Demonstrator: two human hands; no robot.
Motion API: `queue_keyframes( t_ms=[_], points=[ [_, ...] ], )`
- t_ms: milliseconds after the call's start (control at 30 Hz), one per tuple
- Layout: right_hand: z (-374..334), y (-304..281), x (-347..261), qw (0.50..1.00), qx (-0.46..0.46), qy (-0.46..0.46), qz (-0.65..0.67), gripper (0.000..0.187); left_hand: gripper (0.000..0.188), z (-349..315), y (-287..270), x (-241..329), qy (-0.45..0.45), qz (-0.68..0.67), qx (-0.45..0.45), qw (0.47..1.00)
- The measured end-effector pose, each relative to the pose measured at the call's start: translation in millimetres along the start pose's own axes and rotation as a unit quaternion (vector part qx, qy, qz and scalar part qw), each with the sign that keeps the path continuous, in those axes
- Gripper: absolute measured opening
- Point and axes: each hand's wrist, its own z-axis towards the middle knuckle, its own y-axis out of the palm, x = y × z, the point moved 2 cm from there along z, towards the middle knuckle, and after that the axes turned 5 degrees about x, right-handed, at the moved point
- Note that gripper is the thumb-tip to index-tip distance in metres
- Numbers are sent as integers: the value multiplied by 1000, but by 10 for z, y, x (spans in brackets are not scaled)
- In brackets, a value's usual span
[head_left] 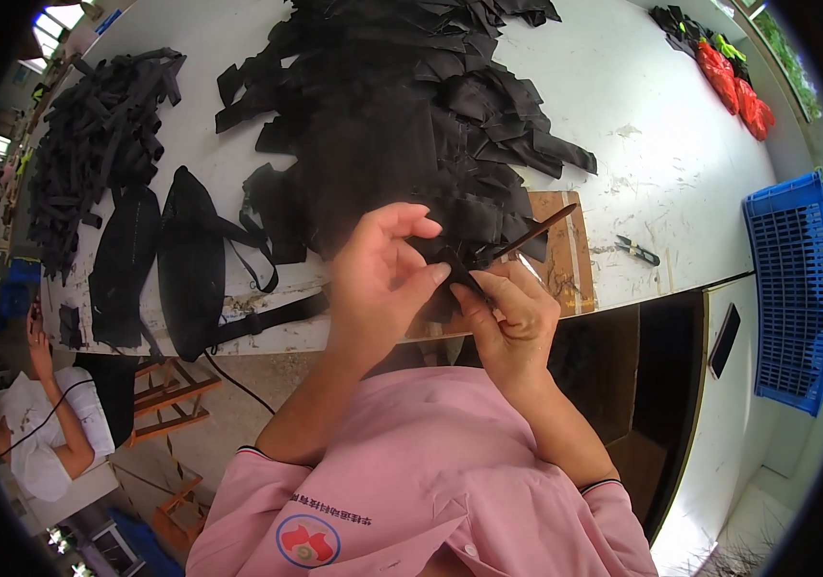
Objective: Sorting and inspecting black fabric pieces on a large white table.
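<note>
Over the table's near edge, my two hands meet at a small folded piece of black fabric [462,276]. My right hand [512,322] pinches it between thumb and fingers. The thumb of my left hand [378,274] presses on its other end, with the index finger raised and the rest curled. Just beyond my right hand a thin dark stick-like tool [541,229] slants up to the right; its lower end is hidden, and I cannot tell whether it is held. A big heap of black fabric pieces [373,135] lies right in front of my hands.
Left of the heap are two black pouch-like pieces [190,260] with straps and a pile of black strips [103,144]. A brown board [565,269], thread snips [638,251], blue crate [796,288] and red bags [734,91] sit rightward. Another person [55,423] works at lower left.
</note>
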Motion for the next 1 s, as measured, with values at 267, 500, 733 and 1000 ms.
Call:
queue_keyframes(
  t_ms=[267,500,733,1000],
  points=[
    [-51,-116,45,959,70,-202,-186,31,16,-221,17,-37,-236,-105,-13,966],
    [-54,-183,48,945,-6,-203,-258,30,8,-175,69,-104,-256,-82,4,963],
    [-39,-229,48,997,-53,48,34,14,4,-293,175,-218,-31,65,-61,996],
    [-103,-9,313,978,42,-83,-184,12,16,-379,306,-400,-117,-4,137,984]
  ],
)
